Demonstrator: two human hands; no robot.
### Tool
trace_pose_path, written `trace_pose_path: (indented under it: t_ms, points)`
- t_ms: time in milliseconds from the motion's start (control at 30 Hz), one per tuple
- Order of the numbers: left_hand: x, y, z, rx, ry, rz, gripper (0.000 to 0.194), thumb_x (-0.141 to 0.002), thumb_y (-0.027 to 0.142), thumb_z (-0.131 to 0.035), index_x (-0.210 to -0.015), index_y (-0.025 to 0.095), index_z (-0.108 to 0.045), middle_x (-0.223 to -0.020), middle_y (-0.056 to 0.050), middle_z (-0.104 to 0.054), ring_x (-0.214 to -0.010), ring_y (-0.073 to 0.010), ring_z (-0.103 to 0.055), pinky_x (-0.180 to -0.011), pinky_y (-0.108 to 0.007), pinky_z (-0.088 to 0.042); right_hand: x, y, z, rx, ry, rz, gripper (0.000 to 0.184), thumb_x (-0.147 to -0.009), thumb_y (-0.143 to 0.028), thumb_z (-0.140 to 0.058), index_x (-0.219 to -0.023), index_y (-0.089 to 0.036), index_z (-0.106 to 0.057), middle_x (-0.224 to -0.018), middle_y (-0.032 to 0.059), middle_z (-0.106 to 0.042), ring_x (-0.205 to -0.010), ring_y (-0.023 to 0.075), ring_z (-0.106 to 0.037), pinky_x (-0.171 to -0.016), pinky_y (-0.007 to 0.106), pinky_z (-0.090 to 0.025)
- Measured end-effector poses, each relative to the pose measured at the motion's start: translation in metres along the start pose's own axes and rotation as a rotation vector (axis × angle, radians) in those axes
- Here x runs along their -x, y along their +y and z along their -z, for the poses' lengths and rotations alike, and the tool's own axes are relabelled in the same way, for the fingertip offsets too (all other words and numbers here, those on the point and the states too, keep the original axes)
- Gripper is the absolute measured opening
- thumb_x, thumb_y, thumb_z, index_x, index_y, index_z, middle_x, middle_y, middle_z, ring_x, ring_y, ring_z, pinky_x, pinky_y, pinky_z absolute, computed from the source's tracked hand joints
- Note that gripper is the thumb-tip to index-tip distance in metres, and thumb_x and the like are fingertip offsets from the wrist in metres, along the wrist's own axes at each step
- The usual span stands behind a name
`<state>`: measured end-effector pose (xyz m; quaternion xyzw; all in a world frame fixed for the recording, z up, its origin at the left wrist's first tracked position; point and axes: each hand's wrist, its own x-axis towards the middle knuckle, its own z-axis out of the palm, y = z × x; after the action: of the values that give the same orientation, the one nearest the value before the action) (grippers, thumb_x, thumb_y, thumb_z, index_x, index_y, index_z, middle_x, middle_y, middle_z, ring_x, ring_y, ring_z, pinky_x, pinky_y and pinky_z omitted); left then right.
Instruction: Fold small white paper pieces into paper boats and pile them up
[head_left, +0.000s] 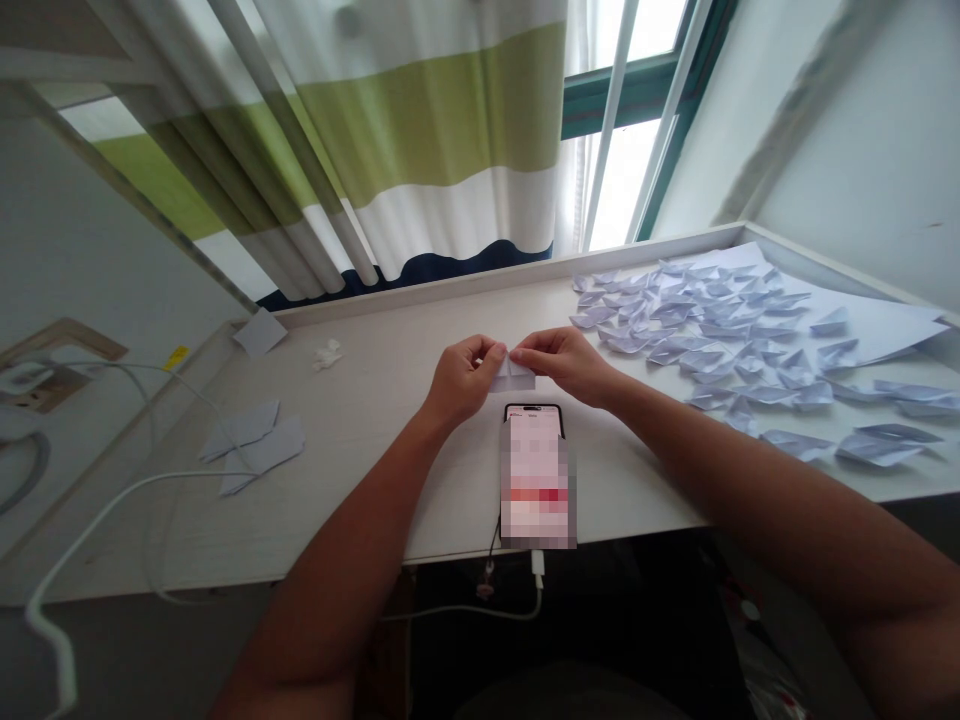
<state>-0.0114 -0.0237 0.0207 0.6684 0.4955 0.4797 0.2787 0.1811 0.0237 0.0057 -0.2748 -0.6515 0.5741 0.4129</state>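
A small folded piece of white paper (513, 382) is held between both hands above the middle of the desk. My left hand (466, 376) pinches its left side with thumb and fingers. On the other side, my right hand (564, 362) grips the upper right part between thumb and forefinger. A crease runs down the paper's middle between the two thumbs. Just below the hands lies a phone (534, 470) with its screen lit and partly blurred.
Many folded paper boats (697, 320) cover the desk's right side, some over large white sheets (877, 310). Paper squares (274, 450) lie at left, with another sheet (260, 332) and crumpled tissue (327, 354) behind. A white cable (142, 485) crosses the left edge; a charging plug (538, 565) meets the phone.
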Motion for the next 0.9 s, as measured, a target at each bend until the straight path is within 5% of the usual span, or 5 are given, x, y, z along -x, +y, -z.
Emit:
trace_pose_path:
  t_ms: [233,500,700,900]
  points:
    - [0.003,0.001,-0.003,-0.173,0.056,-0.095,0.03,-0.101,0.045,-0.061,-0.085,0.021,-0.066,-0.077,-0.004,-0.071,-0.07,-0.017,-0.061,-0.066,-0.03,-0.045,0.0,-0.002,-0.003,-0.117,-0.027,-0.018,0.04,-0.078,-0.053,-0.093,-0.08,-0.017,-0.076,-0.07,-0.0001,-0.067,-0.066,0.0118,-0.056,-0.063,0.03,-0.049]
    - [0.007,0.006,-0.008,-0.231,0.127,-0.052,0.029,-0.101,0.043,-0.063,-0.084,0.02,-0.07,-0.074,-0.004,-0.073,-0.068,-0.0181,-0.062,-0.063,-0.031,-0.044,0.0,-0.003,-0.004,-0.151,-0.039,-0.002,0.042,-0.076,-0.053,-0.095,-0.079,-0.016,-0.075,-0.069,-0.0009,-0.065,-0.065,0.0117,-0.056,-0.062,0.03,-0.049]
    - [0.009,0.008,-0.016,-0.027,0.208,-0.016,0.032,-0.098,0.048,-0.07,-0.084,0.02,-0.072,-0.081,-0.005,-0.077,-0.07,-0.0174,-0.064,-0.068,-0.031,-0.048,0.0,-0.005,-0.008,-0.121,0.01,0.029,0.043,-0.078,-0.056,-0.092,-0.078,-0.018,-0.072,-0.067,-0.0015,-0.063,-0.064,0.0121,-0.056,-0.06,0.03,-0.049]
    - [0.006,0.008,-0.011,0.243,0.008,0.137,0.037,-0.09,0.054,-0.079,-0.084,0.017,-0.076,-0.077,-0.006,-0.076,-0.07,-0.0179,-0.07,-0.061,-0.028,-0.049,0.0,-0.01,-0.005,-0.107,0.097,0.063,0.042,-0.076,-0.055,-0.093,-0.077,-0.019,-0.071,-0.071,0.001,-0.07,-0.065,0.0139,-0.061,-0.061,0.03,-0.051]
